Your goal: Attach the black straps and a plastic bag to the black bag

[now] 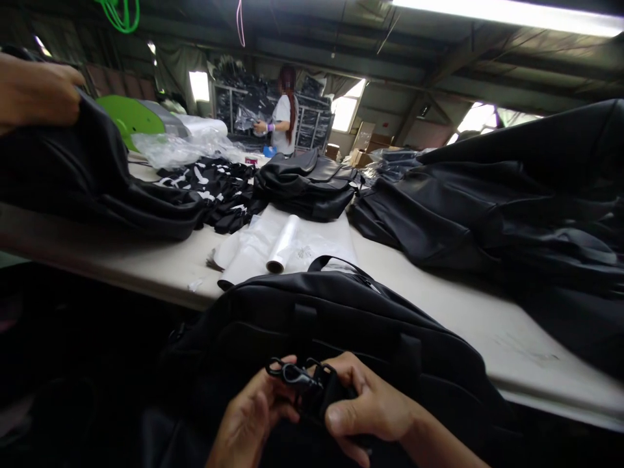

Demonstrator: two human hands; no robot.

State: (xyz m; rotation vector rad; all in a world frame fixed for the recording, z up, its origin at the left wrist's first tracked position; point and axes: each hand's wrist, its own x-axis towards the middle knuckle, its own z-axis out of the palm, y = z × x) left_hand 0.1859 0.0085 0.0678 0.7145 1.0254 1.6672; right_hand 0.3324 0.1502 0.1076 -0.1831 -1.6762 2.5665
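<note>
Both hands are working at the near edge of the surface (160, 273), against a black bag (341, 318). The left hand (251, 416) and right hand (370, 406) are each pinching a black snap hook (292, 375) on its strap; the hook appears not yet clipped to the bag. The fingertips, strap end and any attachment ring are lying hidden in dark fabric.

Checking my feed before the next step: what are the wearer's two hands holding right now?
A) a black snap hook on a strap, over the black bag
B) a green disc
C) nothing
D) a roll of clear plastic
A: the left hand and right hand pinch a black snap hook above the black bag; the plastic roll lies untouched on the table.
</note>
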